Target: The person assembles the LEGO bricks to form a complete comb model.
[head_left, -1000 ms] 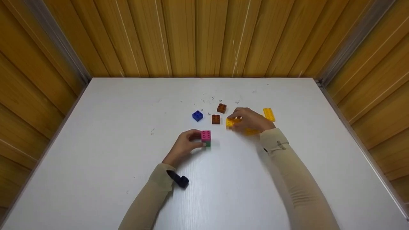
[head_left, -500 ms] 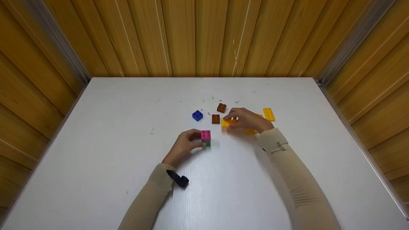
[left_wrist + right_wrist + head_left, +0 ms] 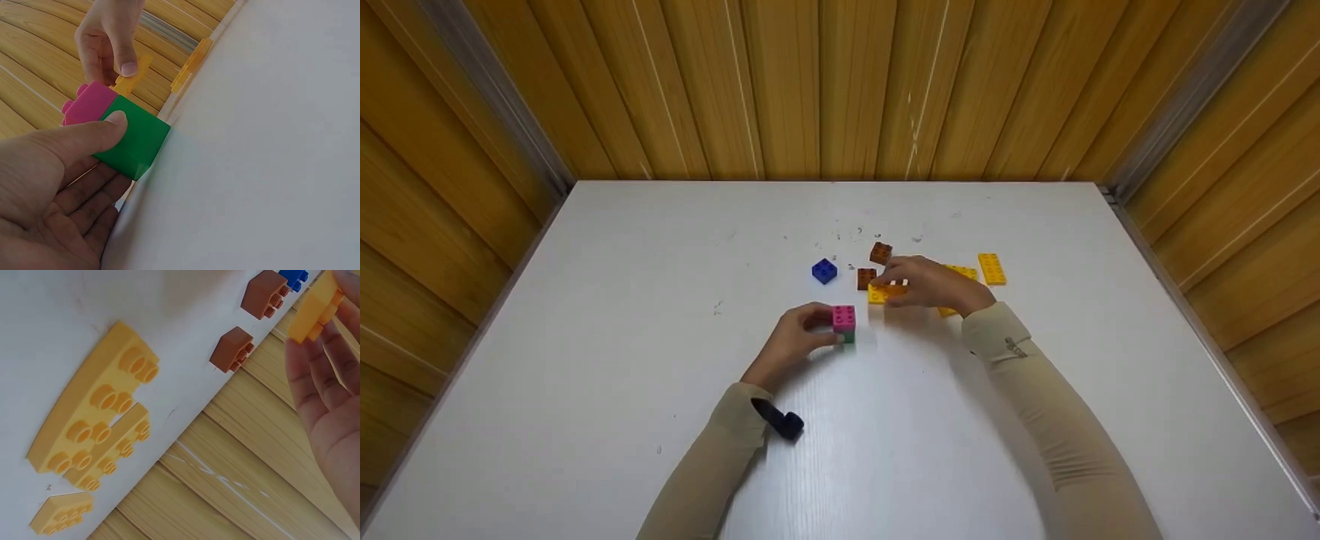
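My left hand (image 3: pixel 797 336) grips a green block (image 3: pixel 138 135) with a pink block (image 3: pixel 844 316) stacked on top, near the middle of the table. In the left wrist view the thumb presses the green block's side. To the right and a little farther off, my right hand (image 3: pixel 926 283) pinches a yellow block (image 3: pixel 877 294) between thumb and fingers, raised above the table. Just behind that yellow block lies a brown block (image 3: pixel 866 277). The right wrist view shows the pinched yellow block (image 3: pixel 315 309) only in part, at the upper right.
A second brown block (image 3: pixel 880 253) and a blue block (image 3: pixel 824 271) lie beyond the hands. Several yellow blocks lie to the right, one (image 3: pixel 991 268) set apart from the rest. The white table (image 3: pixel 607 300) meets wood-patterned walls (image 3: pixel 780 90).
My right hand has moved left with the yellow block, closer to the pink and green stack. More of the yellow blocks behind it now show. My left hand has stayed in place.
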A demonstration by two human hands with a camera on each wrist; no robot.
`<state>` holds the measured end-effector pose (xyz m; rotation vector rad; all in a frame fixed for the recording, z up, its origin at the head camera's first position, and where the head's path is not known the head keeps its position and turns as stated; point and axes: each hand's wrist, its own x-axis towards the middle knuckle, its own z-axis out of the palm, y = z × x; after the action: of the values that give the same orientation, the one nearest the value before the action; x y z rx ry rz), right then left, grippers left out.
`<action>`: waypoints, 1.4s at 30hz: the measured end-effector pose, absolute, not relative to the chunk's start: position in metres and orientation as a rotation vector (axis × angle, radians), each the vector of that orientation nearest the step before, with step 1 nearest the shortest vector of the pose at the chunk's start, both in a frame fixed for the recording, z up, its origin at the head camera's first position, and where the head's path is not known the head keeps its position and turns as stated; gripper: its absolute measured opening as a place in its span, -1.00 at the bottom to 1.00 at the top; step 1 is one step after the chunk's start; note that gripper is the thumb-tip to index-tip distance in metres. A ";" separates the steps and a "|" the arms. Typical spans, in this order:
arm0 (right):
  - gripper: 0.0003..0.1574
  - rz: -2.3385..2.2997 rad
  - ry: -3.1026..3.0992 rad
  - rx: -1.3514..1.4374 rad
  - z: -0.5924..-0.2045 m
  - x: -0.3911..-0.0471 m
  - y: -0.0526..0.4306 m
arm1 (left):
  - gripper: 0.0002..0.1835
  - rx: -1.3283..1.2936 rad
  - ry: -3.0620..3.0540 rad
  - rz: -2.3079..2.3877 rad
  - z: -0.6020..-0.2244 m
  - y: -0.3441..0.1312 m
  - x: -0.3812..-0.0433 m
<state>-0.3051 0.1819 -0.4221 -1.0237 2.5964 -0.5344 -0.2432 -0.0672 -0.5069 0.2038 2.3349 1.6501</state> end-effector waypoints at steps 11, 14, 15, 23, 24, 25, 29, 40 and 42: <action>-0.46 -0.495 2.604 -1.071 -0.414 -0.297 0.172 | -0.57 0.269 2.365 1.649 -0.507 -0.068 -0.243; -0.47 -0.510 2.599 -1.109 -0.413 -0.295 0.170 | -0.57 0.265 2.359 1.653 -0.507 -0.068 -0.243; -0.47 -0.512 2.598 -1.119 -0.413 -0.295 0.170 | -0.58 0.264 2.357 1.656 -0.507 -0.068 -0.243; -0.47 -0.522 2.581 -1.120 -0.411 -0.289 0.163 | -0.59 0.256 2.359 1.657 -0.507 -0.068 -0.243; -0.47 -0.527 2.576 -1.131 -0.412 -0.289 0.162 | -0.59 0.251 2.358 1.657 -0.507 -0.068 -0.243; -0.47 -0.532 2.570 -1.149 -0.413 -0.288 0.161 | -0.59 0.248 2.354 1.660 -0.507 -0.068 -0.243; -0.49 -0.534 2.559 -1.229 -0.416 -0.286 0.157 | -0.58 0.250 2.353 1.671 -0.508 -0.068 -0.243; -0.51 -0.546 2.550 -1.275 -0.417 -0.283 0.151 | -0.58 0.281 2.328 1.696 -0.508 -0.069 -0.241; -0.52 -0.550 2.547 -1.292 -0.417 -0.283 0.149 | -0.59 0.273 2.333 1.690 -0.508 -0.069 -0.241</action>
<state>-0.2834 0.1490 -0.4169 -1.2917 2.5466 -0.5497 -0.2412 -0.0693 -0.5076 0.2726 2.3326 1.6904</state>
